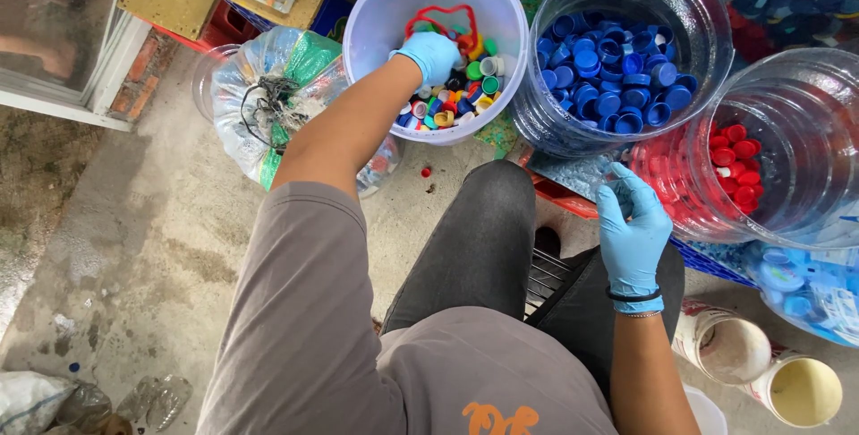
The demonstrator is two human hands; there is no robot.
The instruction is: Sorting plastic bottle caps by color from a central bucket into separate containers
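— Concrete floor, stained; person seated among tubs. Left hand?

— Blue-gloved, down inside the pale tub; fingers curled among the mixed caps. Can't tell whether they grip one.

— Right hand?

— Gloved, fingers loosely open, holding nothing. Clear tub of blue caps just beyond the fingertips, red caps in another tub to their right.

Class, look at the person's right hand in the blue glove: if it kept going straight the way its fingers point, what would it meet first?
The right hand points up and slightly left in the picture. Its fingertips sit near the foot of the clear tub of blue caps, so that tub's wall would probably come first. Depth is unclear; the red crate edge below may lie nearer.
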